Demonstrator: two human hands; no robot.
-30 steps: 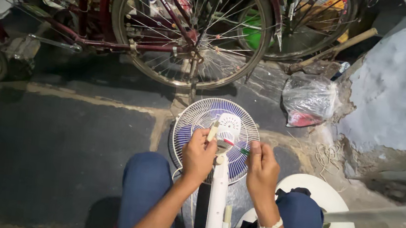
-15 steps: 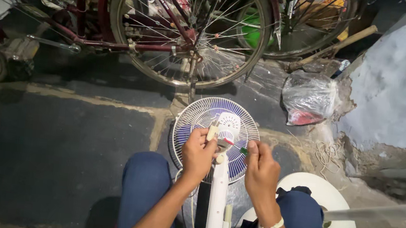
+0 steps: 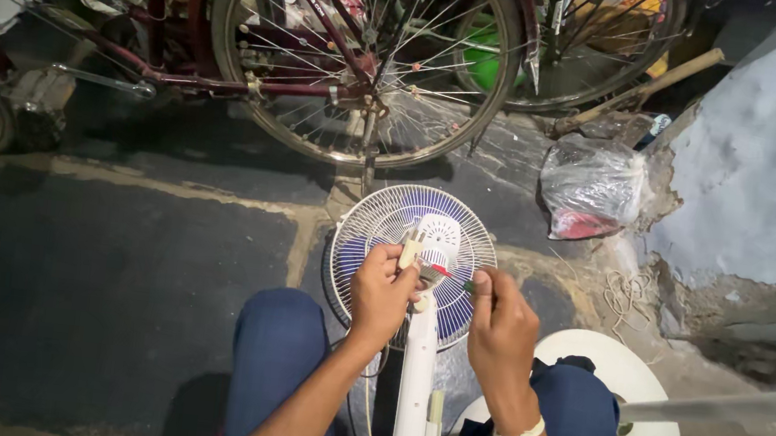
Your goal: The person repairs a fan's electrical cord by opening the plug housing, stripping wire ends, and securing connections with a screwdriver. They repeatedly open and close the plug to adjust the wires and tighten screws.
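A small white pedestal fan [image 3: 416, 240] with a blue-bladed wire grille lies face down between my knees, its white pole [image 3: 415, 384] running toward me. My left hand [image 3: 382, 290] grips the fan's neck just below the white motor housing [image 3: 439, 236]. My right hand [image 3: 500, 321] holds a thin screwdriver [image 3: 448, 272] with a red and green shaft, its tip against the joint behind the motor housing. Both hands are close together over the fan's back.
A maroon bicycle [image 3: 261, 51] stands across the top, its rear wheel [image 3: 367, 52] just beyond the fan. A knotted clear plastic bag [image 3: 593, 187] lies at the right by a crumbling blue-white wall [image 3: 769, 162]. A round white fan base [image 3: 646, 418] sits by my right knee.
The hands have barely moved. The screwdriver tip stays at the joint behind the motor, and the left hand has shifted its fingers slightly on the neck.
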